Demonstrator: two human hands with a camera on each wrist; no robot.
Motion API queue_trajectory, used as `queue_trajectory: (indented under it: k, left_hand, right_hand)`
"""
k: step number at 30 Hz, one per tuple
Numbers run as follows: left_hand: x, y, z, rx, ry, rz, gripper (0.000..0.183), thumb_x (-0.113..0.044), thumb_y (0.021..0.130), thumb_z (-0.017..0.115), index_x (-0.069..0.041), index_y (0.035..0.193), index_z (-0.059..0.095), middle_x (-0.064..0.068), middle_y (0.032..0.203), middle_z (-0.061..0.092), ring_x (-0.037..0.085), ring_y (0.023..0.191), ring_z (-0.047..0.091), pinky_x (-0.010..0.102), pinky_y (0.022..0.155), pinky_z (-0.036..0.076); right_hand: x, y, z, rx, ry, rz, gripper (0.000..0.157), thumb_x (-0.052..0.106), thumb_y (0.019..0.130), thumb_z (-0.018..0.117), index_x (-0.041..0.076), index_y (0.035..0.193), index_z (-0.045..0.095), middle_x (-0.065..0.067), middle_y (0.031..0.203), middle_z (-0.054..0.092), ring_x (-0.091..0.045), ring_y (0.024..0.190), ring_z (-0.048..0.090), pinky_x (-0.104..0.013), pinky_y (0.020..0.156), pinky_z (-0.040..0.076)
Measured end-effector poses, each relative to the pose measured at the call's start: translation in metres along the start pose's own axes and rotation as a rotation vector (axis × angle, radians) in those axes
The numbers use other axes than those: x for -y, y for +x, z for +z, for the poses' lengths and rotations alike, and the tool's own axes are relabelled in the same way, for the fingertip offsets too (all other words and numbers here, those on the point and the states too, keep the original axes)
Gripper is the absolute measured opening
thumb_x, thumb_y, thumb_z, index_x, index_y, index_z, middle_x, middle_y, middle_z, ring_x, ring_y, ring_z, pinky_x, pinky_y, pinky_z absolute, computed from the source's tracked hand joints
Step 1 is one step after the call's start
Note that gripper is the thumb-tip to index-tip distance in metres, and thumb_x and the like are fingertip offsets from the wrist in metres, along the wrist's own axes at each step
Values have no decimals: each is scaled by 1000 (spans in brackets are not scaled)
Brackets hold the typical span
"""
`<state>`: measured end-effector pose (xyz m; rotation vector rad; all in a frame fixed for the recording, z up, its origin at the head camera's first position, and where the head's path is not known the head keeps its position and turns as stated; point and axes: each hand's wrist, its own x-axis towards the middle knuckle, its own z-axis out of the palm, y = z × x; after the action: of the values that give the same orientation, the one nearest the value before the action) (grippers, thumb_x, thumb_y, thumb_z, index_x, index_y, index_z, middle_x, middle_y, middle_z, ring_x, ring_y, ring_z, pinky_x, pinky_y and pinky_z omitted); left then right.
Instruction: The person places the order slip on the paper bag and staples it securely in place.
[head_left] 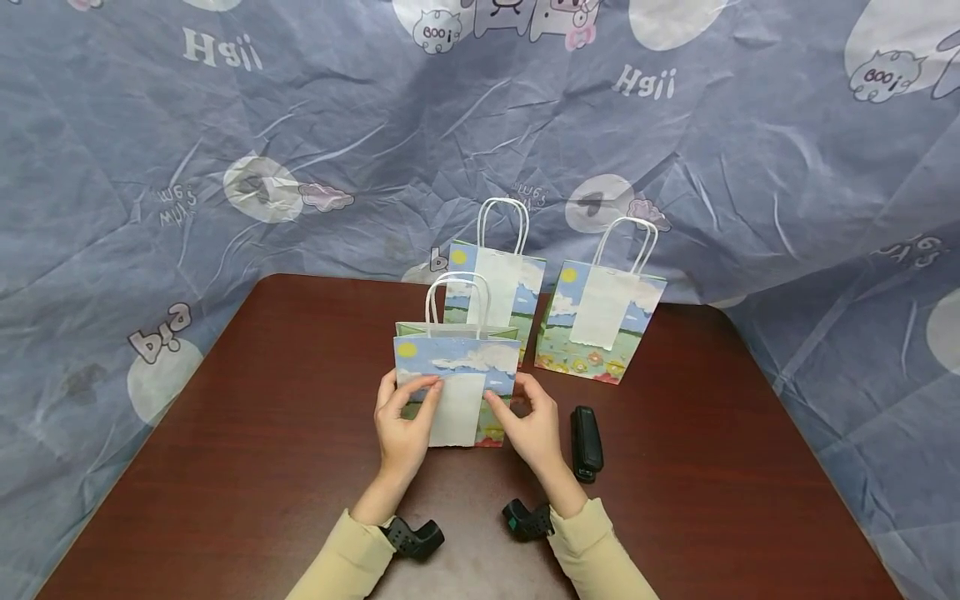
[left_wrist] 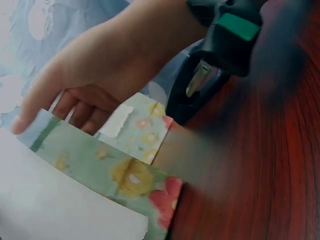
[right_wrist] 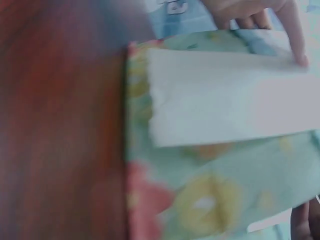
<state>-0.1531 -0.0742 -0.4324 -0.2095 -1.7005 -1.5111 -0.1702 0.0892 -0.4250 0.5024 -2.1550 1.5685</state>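
A small paper gift bag (head_left: 420, 354), printed with sky, sun and flowers, stands upright with its white twisted handles raised. A white paper strip (head_left: 457, 412) lies against its front. At the bag's left side my left hand (head_left: 402, 429) holds it, thumb and index finger reaching toward the strip's left edge. My right hand (head_left: 536, 423) grips the opposite side, its thumb on the front near the strip's right edge and its other fingers partly hidden behind. The right wrist view shows the strip's ragged lower end above printed flowers (right_wrist: 207, 205).
Two matching bags stand behind, one at the back middle (head_left: 457, 300) and one to its right (head_left: 558, 337), each with a white strip on its front. A black stapler (head_left: 587, 442) lies right of my right hand. A patterned grey-blue cloth (head_left: 337, 150) hangs behind the brown table (head_left: 225, 467).
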Motion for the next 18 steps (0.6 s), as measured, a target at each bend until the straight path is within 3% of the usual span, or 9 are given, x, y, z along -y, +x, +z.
queue_trajectory:
  k: [3,11,18]
  left_hand:
    - [-3,1,1,-1,-15,8,12,10,76,72,6,86,70,23,102,56,32,94,52,23,81,39]
    - [-15,6,8,2,-60,51,14,14,74,71,7,86,70,26,104,55,32,97,52,24,83,41]
    - [-29,13,16,6,-130,49,14,15,75,69,8,86,68,27,104,53,29,96,51,26,82,41]
  right_hand:
    - [9,5,0,-24,21,-21,23,0,80,72,-5,100,63,-16,85,65,-19,70,60,-34,60,51]
    - [29,14,-12,-98,14,-126,27,-7,76,73,-9,101,62,-21,88,64,-28,72,61,-42,65,51]
    - [43,16,-20,-129,5,-136,34,-11,74,72,-10,105,61,-21,86,65,-25,72,62,-38,64,52]
